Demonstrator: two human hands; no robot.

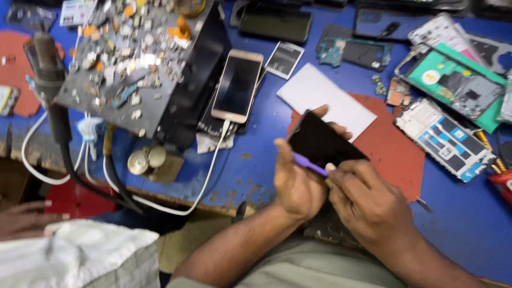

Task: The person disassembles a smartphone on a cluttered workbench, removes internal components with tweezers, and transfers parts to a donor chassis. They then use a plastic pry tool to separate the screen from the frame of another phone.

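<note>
My left hand (296,184) grips flat black glass phone (322,144), near-centre bench | long axis runs far-left to near-right | my right hand (368,200) pinches thin purple plastic pry tool (308,164) against its near edge.

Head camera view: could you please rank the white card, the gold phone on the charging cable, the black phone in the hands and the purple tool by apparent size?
1. white card
2. black phone, partly hidden by the hands and nearer the camera, so unsure against the card
3. gold phone
4. purple tool, mostly hidden

The purple tool's (308,164) tip is hidden between both hands and the dark phone (321,144).
</note>
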